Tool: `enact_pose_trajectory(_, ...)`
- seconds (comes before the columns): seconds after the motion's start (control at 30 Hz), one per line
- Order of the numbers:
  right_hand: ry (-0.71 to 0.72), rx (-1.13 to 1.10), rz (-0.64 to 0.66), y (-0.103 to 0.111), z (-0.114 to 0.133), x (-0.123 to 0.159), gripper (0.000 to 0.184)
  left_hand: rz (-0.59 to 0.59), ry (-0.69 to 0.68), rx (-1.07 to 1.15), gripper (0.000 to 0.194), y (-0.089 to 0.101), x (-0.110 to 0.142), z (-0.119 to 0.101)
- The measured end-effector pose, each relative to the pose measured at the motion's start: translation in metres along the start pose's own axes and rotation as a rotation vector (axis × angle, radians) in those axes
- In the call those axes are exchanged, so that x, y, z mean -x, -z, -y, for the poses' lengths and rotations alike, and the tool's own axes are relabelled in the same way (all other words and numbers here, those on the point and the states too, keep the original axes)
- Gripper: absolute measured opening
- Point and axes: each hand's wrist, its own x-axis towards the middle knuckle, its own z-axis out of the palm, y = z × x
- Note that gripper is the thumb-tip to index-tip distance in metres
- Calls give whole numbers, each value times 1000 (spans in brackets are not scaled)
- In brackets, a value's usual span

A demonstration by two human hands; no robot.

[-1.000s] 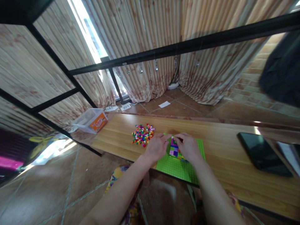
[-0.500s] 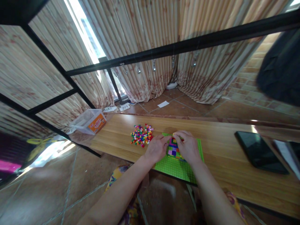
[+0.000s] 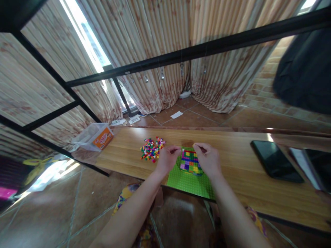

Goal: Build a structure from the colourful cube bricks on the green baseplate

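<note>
A green studded baseplate (image 3: 190,186) lies on the bench, with a block of small coloured bricks (image 3: 190,163) built up on it in purple, red, yellow, orange and green. My left hand (image 3: 168,159) is at the block's left side, thumb and forefinger pinched together. What sits between those fingertips, if anything, is too small to make out. Over the far right corner of the block, my right hand (image 3: 209,159) pinches a small yellowish brick at its fingertips. Left of the baseplate spreads a pile of loose bricks (image 3: 151,150) in many colours.
A clear plastic tub (image 3: 94,136) with an orange label stands beyond the wooden bench's left end. A black tablet (image 3: 275,161) and some papers (image 3: 305,167) lie to the right. A dark metal rail (image 3: 170,61) crosses in front of the curtains (image 3: 152,34).
My hands have drawn apart and lifted slightly off the block, uncovering more of its top. The right fingers have moved to its far right corner. The whole view has shifted a little.
</note>
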Motion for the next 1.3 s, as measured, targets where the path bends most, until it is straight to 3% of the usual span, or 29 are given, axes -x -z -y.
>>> enact_pose_trajectory(0.2, -52, -100, -1, 2, -1, -2, 28, -6, -61, -67, 14, 4, -8, -4)
enact_pose_trajectory(0.33, -166, -287, -89, 2, -5, -6, 30, 35, -72, -102, 16, 2, -6, 0)
enact_pose_trajectory(0.47, -232, -383, -138, 3, -6, -9, 31, -9, -52, -158, 22, -3, -1, 10)
enact_pose_trajectory(0.97, -172, -229, -48, 5, -4, -5, 31, -67, -39, -425, 22, -10, 1, -4)
enact_pose_trajectory(1.3, -132, -45, 47, 7, -4, -2, 30, -30, -1, -503, 23, -10, -7, -21)
